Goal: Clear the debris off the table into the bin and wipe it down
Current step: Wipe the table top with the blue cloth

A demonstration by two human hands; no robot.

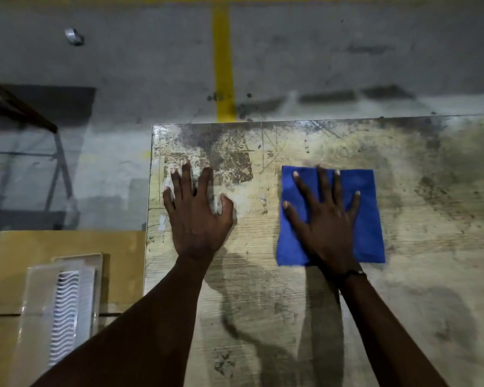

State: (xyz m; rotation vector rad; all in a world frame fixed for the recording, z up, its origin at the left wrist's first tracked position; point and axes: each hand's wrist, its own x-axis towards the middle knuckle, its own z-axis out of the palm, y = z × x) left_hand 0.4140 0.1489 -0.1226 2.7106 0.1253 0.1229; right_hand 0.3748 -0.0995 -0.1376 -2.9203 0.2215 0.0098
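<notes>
Blue cloth is laid flat on the worn table, well in from its far edge. Right hand is pressed flat on the cloth, fingers straight and spread. Left hand is laid on bare tabletop left of the cloth, near the table's left edge, fingers straight, nothing held. Whitish scraps are seen at the left hand's fingertips; their nature cannot be told.
</notes>
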